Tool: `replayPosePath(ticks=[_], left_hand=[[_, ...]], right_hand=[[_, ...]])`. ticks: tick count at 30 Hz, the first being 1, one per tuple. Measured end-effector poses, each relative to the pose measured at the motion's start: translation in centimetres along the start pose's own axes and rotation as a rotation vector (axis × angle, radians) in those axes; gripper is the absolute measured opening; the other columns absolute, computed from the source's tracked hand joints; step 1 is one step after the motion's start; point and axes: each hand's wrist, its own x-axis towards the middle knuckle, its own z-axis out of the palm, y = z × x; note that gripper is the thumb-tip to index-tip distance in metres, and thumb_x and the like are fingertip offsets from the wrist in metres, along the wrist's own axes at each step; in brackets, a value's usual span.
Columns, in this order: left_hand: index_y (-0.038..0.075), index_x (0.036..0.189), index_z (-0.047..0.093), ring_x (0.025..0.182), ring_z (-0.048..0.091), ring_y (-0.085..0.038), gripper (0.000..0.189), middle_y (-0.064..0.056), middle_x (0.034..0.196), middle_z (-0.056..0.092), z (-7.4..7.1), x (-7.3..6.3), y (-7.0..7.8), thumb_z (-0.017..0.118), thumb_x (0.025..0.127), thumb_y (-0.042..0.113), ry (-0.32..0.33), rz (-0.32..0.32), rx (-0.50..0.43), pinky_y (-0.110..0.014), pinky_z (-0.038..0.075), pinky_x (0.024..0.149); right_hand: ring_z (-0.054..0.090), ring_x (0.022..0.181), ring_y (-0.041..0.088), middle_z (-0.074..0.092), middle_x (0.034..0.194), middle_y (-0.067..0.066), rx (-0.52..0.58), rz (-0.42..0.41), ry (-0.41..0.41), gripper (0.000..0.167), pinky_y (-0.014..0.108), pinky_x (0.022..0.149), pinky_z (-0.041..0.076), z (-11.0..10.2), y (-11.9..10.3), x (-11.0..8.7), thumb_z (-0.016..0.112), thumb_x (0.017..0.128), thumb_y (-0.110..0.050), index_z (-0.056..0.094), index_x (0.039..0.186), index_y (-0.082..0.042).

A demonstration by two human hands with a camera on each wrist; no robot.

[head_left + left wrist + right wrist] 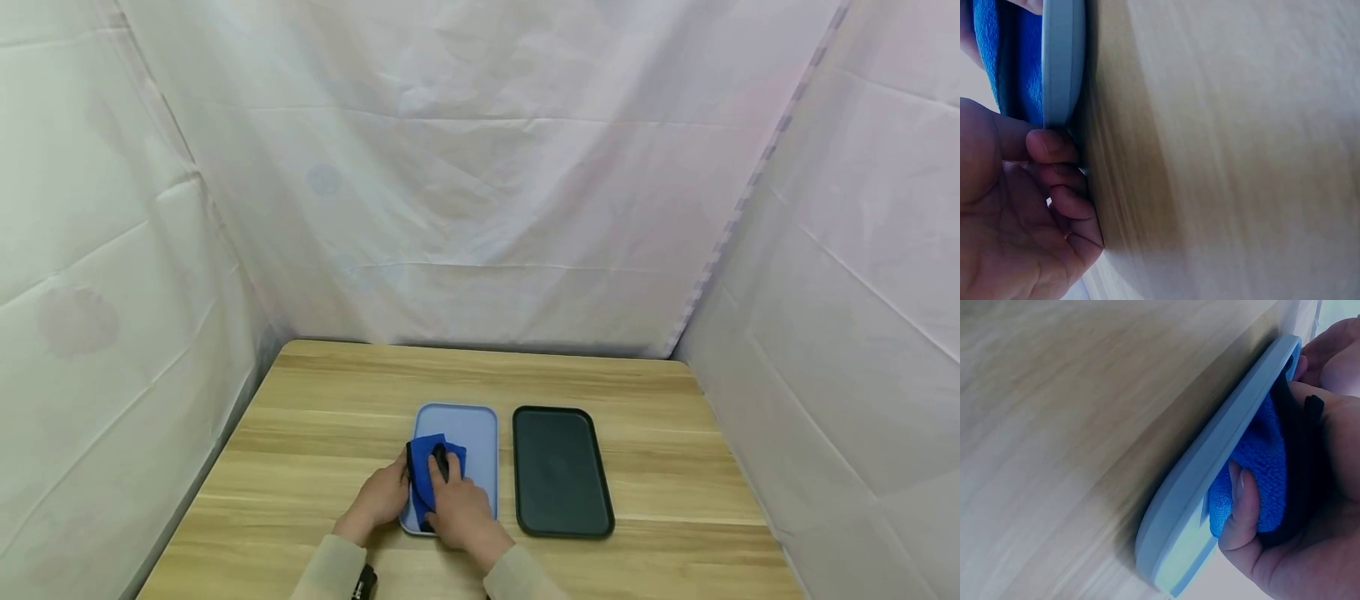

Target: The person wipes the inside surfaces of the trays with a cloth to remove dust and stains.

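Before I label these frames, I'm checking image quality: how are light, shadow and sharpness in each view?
Head: soft, fairly even light; left wrist: dim, with a shadow on the table beside the light-blue tray and blurry wood grain; right wrist: similar shadow, soft grain, pale bright patch inside the tray.

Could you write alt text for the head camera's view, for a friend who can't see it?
A person's right hand holds a black-edged blue cloth on a light blue tray, while the left hand grips the tray's left edge. A dark green tray lies to the right on a wood-grain table, backed by a pale curtain.
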Motion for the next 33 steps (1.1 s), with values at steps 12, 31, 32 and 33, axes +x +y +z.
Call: replayPosePath(ticks=[12,31,32,33], left_hand=[[-0.004,0.157,0.037,0.087,0.065,-0.025,0.054,-0.028,0.132,0.067,-0.1,0.2,0.0,0.047,0.106,0.011,0.009,0.004,0.010,-0.048,0.055,0.082],[-0.003,0.158,0.037,0.118,0.068,-0.037,0.054,-0.029,0.139,0.062,0.0,0.2,-0.1,0.047,0.107,0.011,0.012,-0.002,0.007,-0.058,0.051,0.103],[-0.004,0.157,0.038,0.118,0.068,-0.037,0.054,-0.030,0.138,0.063,0.0,0.2,-0.1,0.048,0.106,0.011,0.016,0.004,0.011,-0.059,0.051,0.102],[-0.004,0.157,0.038,0.116,0.069,-0.036,0.054,-0.030,0.137,0.063,0.0,0.1,-0.1,0.048,0.106,0.011,0.017,0.008,0.012,-0.058,0.052,0.102]], right_hand=[[0.069,0.099,0.032,0.037,0.161,0.015,-0.055,-0.019,0.024,0.087,0.043,0.068,0.058,-0.1,1.2,-0.7,0.076,0.092,-0.048,0.034,0.164,-0.024],[0.068,0.097,0.029,0.038,0.161,0.012,-0.073,-0.009,0.014,0.085,0.041,0.064,0.056,-0.7,3.0,-1.6,0.076,0.092,-0.047,0.034,0.163,-0.028],[0.068,0.097,0.029,0.038,0.161,0.012,-0.075,-0.012,0.015,0.085,0.040,0.063,0.056,-0.8,3.1,-1.7,0.076,0.092,-0.047,0.034,0.163,-0.028],[0.068,0.097,0.029,0.038,0.161,0.012,-0.078,-0.013,0.013,0.085,0.040,0.063,0.056,-0.9,3.2,-1.7,0.076,0.092,-0.047,0.034,0.163,-0.028]])
